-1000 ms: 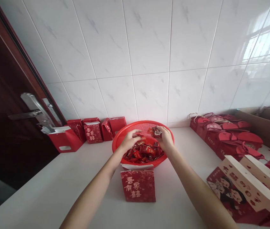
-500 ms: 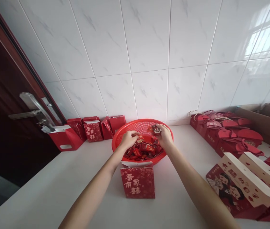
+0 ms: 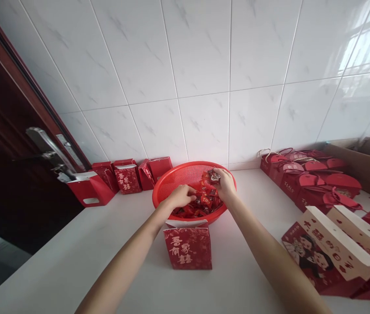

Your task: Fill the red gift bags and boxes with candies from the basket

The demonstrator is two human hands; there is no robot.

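A red plastic basket (image 3: pixel 168 183) holds many red-wrapped candies (image 3: pixel 193 211). Over its left half, my left hand (image 3: pixel 182 196) has its thumb and fingers pinched at a red-wrapped candy among the others. My right hand (image 3: pixel 224 184), inside the basket's right side, is closed on wrapped candies (image 3: pixel 214 176), one with a pale printed picture. Just in front of the basket stands a red box (image 3: pixel 188 248) with white lettering, its top open toward the basket.
Several red boxes (image 3: pixel 128 179) stand along the wall at the left, by a door handle (image 3: pixel 46 144). At the right are red gift boxes with cords (image 3: pixel 286 181), a cardboard box (image 3: pixel 358 168) and cream-and-red boxes (image 3: pixel 329 248).
My left hand has moved slightly right and lower into the candies. My right hand stays at the basket's right side, still holding wrapped candies. The view has shifted slightly.
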